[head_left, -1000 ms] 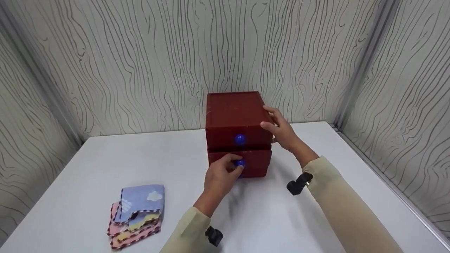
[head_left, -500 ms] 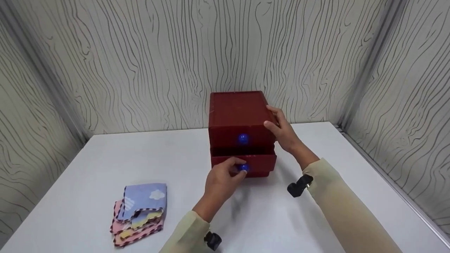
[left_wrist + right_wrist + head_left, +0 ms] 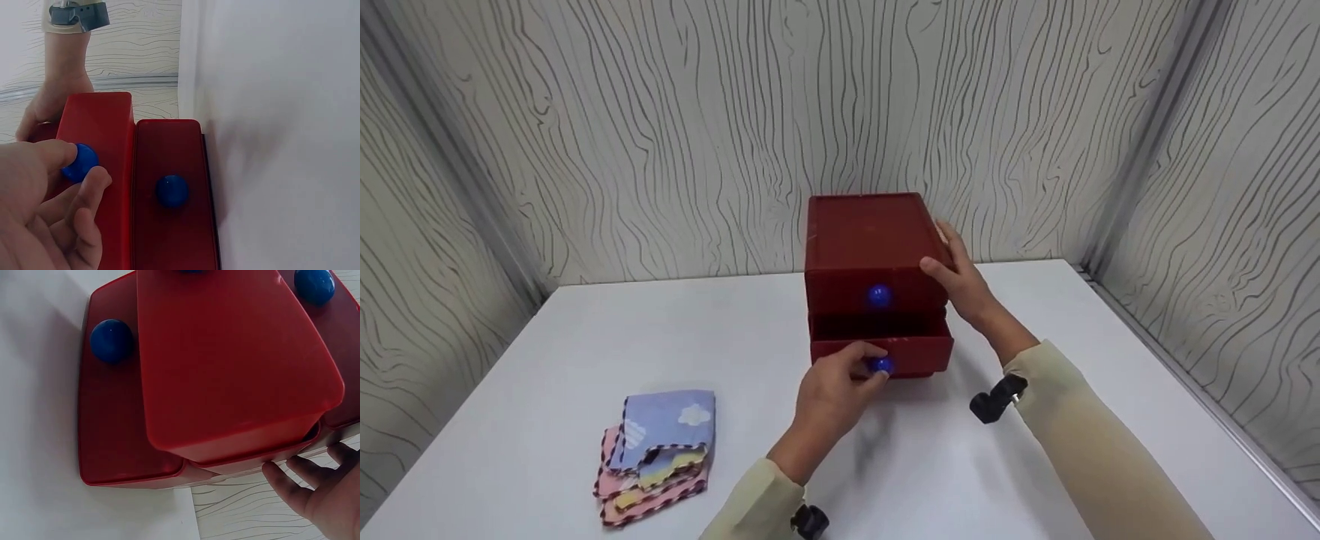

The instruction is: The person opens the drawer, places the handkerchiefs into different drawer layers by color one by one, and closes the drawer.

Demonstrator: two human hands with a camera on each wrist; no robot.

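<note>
Pinching the knob (image 3: 883, 365), the left hand (image 3: 829, 386) sits just in front of the jutting drawer (image 3: 922, 353), while the right hand (image 3: 966, 289), fingers (image 3: 288, 487) extended, flanks the cabinet (image 3: 870, 232).

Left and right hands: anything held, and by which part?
The left hand pinches the open red drawer by its round blue knob. The right hand rests against the side of the boxy red cabinet.
</note>
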